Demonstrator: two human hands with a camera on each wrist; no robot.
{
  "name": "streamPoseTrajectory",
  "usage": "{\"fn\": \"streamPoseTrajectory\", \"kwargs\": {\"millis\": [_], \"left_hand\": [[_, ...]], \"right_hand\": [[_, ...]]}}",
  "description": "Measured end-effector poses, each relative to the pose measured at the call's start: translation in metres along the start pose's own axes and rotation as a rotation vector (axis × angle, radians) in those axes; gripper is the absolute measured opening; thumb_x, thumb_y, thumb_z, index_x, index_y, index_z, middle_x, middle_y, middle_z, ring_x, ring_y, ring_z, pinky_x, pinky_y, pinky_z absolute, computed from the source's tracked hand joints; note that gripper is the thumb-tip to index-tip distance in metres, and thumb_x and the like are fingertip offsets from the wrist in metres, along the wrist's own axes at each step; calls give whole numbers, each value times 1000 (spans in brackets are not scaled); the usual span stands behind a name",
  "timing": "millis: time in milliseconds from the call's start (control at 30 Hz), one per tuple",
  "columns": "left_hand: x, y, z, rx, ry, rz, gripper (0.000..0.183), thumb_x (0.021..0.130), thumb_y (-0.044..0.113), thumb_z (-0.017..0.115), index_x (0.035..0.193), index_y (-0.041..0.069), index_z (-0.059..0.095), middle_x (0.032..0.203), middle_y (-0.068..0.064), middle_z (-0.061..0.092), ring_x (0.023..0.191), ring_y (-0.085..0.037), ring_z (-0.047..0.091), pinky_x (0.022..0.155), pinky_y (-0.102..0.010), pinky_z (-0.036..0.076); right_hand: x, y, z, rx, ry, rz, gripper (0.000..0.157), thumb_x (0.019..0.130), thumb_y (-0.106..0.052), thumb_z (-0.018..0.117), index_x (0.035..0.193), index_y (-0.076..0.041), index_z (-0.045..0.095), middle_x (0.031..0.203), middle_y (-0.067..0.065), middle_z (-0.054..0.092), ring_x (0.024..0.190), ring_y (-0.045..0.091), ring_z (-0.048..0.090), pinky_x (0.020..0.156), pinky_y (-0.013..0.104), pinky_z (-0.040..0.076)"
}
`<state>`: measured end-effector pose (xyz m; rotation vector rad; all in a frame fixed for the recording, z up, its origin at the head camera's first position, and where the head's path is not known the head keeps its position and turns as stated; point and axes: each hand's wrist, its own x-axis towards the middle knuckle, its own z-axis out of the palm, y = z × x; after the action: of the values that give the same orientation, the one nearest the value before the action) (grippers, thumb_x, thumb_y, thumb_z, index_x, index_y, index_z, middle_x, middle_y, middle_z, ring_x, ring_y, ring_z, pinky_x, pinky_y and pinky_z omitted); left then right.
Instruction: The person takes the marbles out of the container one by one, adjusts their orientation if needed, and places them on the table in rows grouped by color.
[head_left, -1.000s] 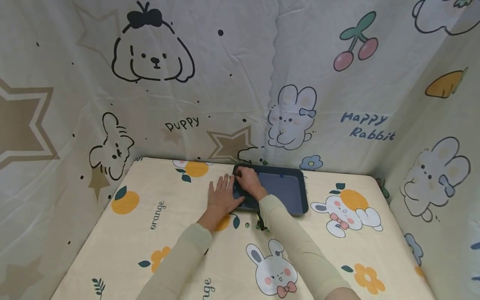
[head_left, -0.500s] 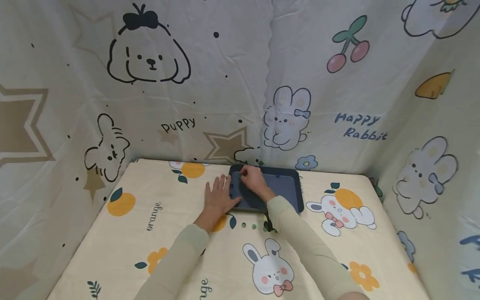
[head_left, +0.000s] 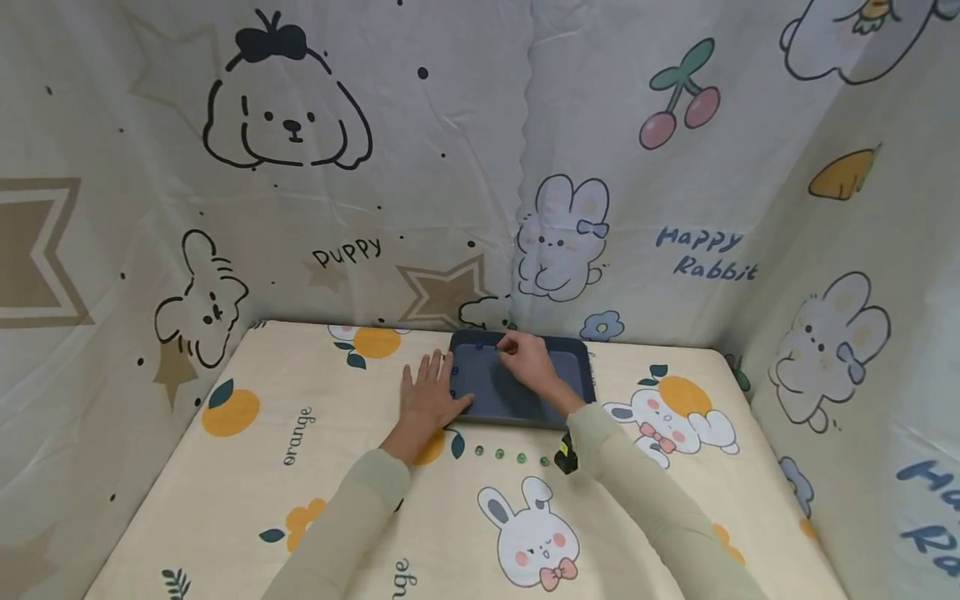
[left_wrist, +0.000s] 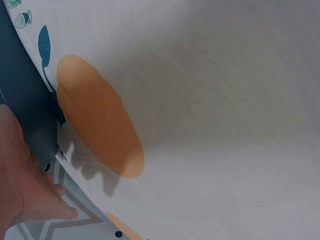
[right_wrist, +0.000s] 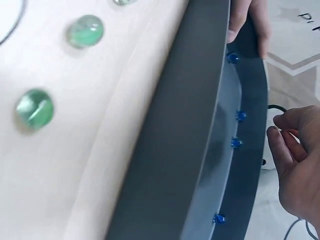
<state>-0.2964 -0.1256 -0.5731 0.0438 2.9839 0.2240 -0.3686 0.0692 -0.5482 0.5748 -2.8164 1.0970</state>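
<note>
A shallow dark blue-grey tray [head_left: 487, 400] lies near the table's back edge. Several small blue marbles sit inside it; one blue marble [right_wrist: 219, 218] is along the far wall, another blue marble [right_wrist: 233, 58] near the left end. My left hand [head_left: 429, 396] is spread flat at the tray's left rim, thumb reaching over its front corner. Over the tray's back part is my right hand [head_left: 531, 362], thumb and fingertips drawn together; whether something small is between them I cannot tell. In the right wrist view a green marble [right_wrist: 35, 108] lies outside the tray.
Several green marbles [head_left: 521, 457] form a row on the cloth in front of the tray. A small black device [head_left: 566, 454] with a yellow mark is at the right cuff. A printed cloth wall [head_left: 390, 200] rises behind the table.
My right hand has moved rightward along the tray's back from its left corner, uncovering blue marbles and the row of green ones. My left hand stays at the rim. The head view has shifted slightly.
</note>
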Motion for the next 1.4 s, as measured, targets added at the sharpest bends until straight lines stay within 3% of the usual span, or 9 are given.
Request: {"fn": "streamPoseTrajectory", "kwargs": {"millis": [233, 533, 1033, 1400], "left_hand": [[-2, 2, 0, 11, 1, 5, 95, 93, 67, 51, 161, 13, 14, 166, -12, 13, 151, -31, 11, 118, -57, 5], [3, -1, 2, 19, -10, -2, 96, 94, 67, 49, 162, 13, 10, 166, -12, 9, 151, -31, 8, 118, -58, 2], [1, 2, 3, 14, 5, -3, 95, 94, 67, 50, 162, 13, 12, 166, -12, 10, 151, -32, 10, 118, -58, 3], [1, 1, 3, 21, 1, 1, 94, 94, 67, 49, 162, 13, 12, 166, -12, 10, 151, -31, 9, 118, -58, 3]], "right_hand": [[-27, 8, -21, 88, 9, 19, 9, 90, -4, 73, 99, -3, 72, 99, 5, 72, 89, 20, 69, 76, 35, 57], [-70, 20, -45, 105, 20, 12, 8, 88, -4, 74, 94, -9, 72, 96, 5, 72, 87, 21, 70, 76, 35, 58], [-127, 22, -58, 164, -19, 48, 13, 85, 1, 76, 89, -10, 72, 90, 0, 70, 83, 15, 69, 75, 28, 57], [-159, 41, -54, 154, -52, 116, 17, 84, 5, 76, 88, -11, 72, 89, -3, 71, 83, 14, 68, 75, 26, 56]]}}
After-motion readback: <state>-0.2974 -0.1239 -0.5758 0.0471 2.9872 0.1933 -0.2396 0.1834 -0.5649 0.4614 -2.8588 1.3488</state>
